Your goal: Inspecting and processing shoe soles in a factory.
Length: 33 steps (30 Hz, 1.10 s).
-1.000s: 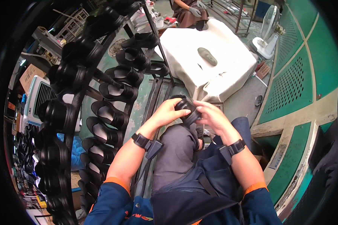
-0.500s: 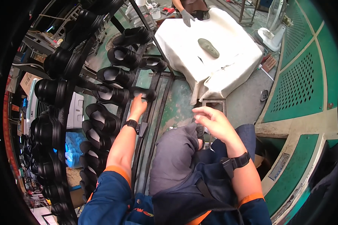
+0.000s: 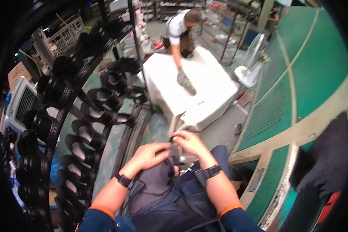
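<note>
My left hand [image 3: 152,154] is above my grey-covered knee [image 3: 152,181], fingers stretched out and thumb apart, with nothing seen in it. Just to its right, my right hand [image 3: 191,145] has its fingers bent together at the tips. A small dark bit shows at those fingertips, too blurred to name. Below the fingertips lies a dark, blurred item [image 3: 174,154] beside my knee. To the left, black shoes [image 3: 91,133] with pale insides stand in rows on a dark metal rack [image 3: 123,152].
A white cloth-covered table [image 3: 162,75] stands ahead. Behind it a co-worker [image 3: 179,29] leans over, a gloved hand [image 3: 181,76] on a greenish shoe-shaped piece [image 3: 189,87]. A white fan [image 3: 251,69] and a green perforated machine panel [image 3: 270,112] are on the right.
My left hand has left the shoe on the rack and come right, beside my right hand. The view has tilted up and turned. The co-worker's gloved hand has reached the greenish piece.
</note>
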{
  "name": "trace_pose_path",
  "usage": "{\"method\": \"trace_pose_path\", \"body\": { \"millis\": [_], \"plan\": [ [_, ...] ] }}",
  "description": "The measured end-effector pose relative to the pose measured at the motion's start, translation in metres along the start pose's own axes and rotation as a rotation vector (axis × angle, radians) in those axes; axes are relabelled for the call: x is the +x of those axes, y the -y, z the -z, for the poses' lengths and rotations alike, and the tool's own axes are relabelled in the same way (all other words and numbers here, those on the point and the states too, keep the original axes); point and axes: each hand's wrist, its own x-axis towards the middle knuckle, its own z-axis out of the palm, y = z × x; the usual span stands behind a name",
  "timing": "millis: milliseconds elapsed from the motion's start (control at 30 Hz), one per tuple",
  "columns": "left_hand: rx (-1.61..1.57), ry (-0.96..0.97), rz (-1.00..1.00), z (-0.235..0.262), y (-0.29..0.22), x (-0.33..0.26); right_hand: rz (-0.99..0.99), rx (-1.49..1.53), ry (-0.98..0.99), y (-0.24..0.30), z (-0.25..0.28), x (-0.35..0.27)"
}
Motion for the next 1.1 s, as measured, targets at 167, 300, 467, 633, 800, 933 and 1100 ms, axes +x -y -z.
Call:
{"method": "trace_pose_path", "body": {
  "millis": [167, 300, 467, 633, 800, 933, 1100],
  "plan": [
    [0.279, 0.091, 0.141, 0.003, -0.018, 0.000, -0.087, -0.030, 0.032, -0.002, -0.001, -0.004],
    [0.318, 0.163, 0.194, 0.008, -0.006, 0.001, -0.159, 0.057, 0.067, 0.036, -0.002, -0.018],
    [0.316, 0.200, 0.189, 0.007, 0.007, 0.009, 0.196, -0.213, 0.222, 0.153, 0.025, -0.044],
    [0.265, 0.150, 0.192, 0.006, 0.013, 0.006, 0.449, -0.779, 0.148, 0.249, 0.095, -0.131],
    [0.186, 0.069, 0.101, 0.007, 0.023, -0.001, 0.167, -0.759, 0.018, 0.271, 0.182, -0.271],
    [0.081, -0.059, 0.088, 0.002, 0.023, -0.007, 0.083, -0.394, -0.522, 0.226, 0.265, -0.398],
    [0.424, -0.046, -0.031, 0.001, 0.003, -0.024, 0.213, 0.103, -1.711, 0.085, 0.351, -0.553]
  ]
}}
